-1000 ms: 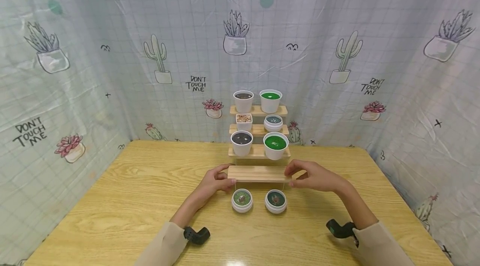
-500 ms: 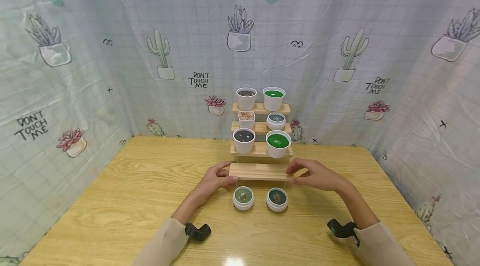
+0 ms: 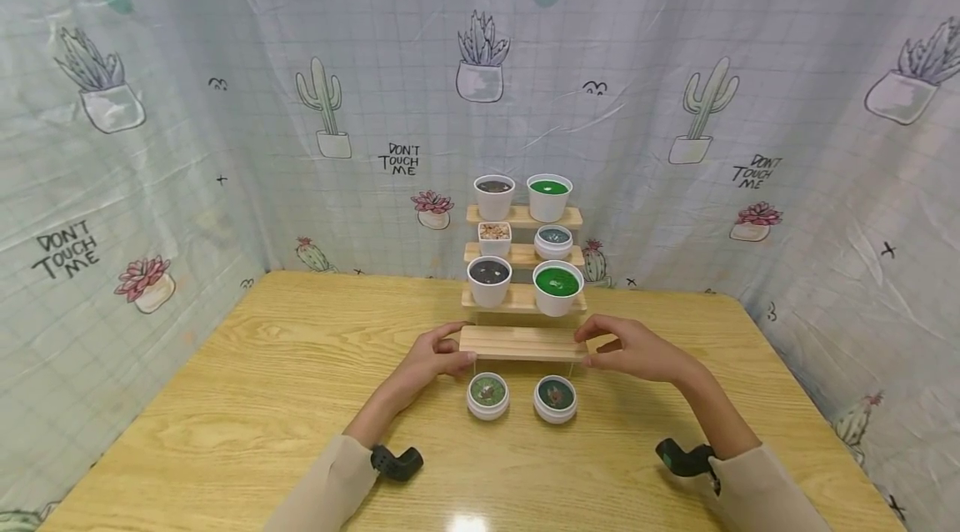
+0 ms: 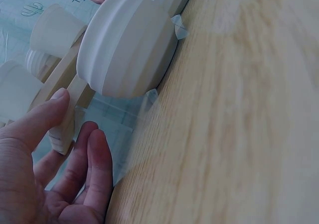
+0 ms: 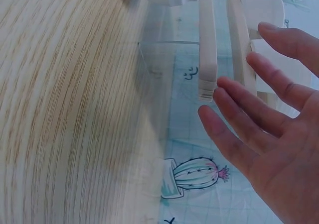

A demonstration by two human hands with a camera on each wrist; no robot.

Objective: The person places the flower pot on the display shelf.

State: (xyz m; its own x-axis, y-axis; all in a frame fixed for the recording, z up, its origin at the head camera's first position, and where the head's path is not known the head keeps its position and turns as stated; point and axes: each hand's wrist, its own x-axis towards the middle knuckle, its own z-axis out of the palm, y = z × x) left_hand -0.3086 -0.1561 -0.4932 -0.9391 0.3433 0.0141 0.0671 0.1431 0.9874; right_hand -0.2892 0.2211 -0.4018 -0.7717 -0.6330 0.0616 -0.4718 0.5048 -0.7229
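Observation:
In the head view, a small tiered display stand has pale wooden shelf boards, the lowest one (image 3: 522,343) bare. My left hand (image 3: 430,358) holds the left end of this shelf board; in the left wrist view its thumb (image 4: 50,112) lies along the upper side, with fingers beneath. My right hand (image 3: 630,350) is at the right end. Spread, relaxed fingers (image 5: 232,134) meet that end in the right wrist view. Just before the stand are two white jars, one with a light green top (image 3: 487,393), the other dark green (image 3: 556,395).
Tubs stand in pairs on the upper boards, including a black-topped tub (image 3: 490,292) and a green-topped tub (image 3: 557,298). Higher up are a square cup (image 3: 494,245) and a low jar (image 3: 553,250). A cactus-print curtain (image 3: 390,32) surrounds the wooden table (image 3: 247,399).
The head view has shifted slightly, so the scene sits a little higher and further right. Both hands stay at the ends of the lowest board.

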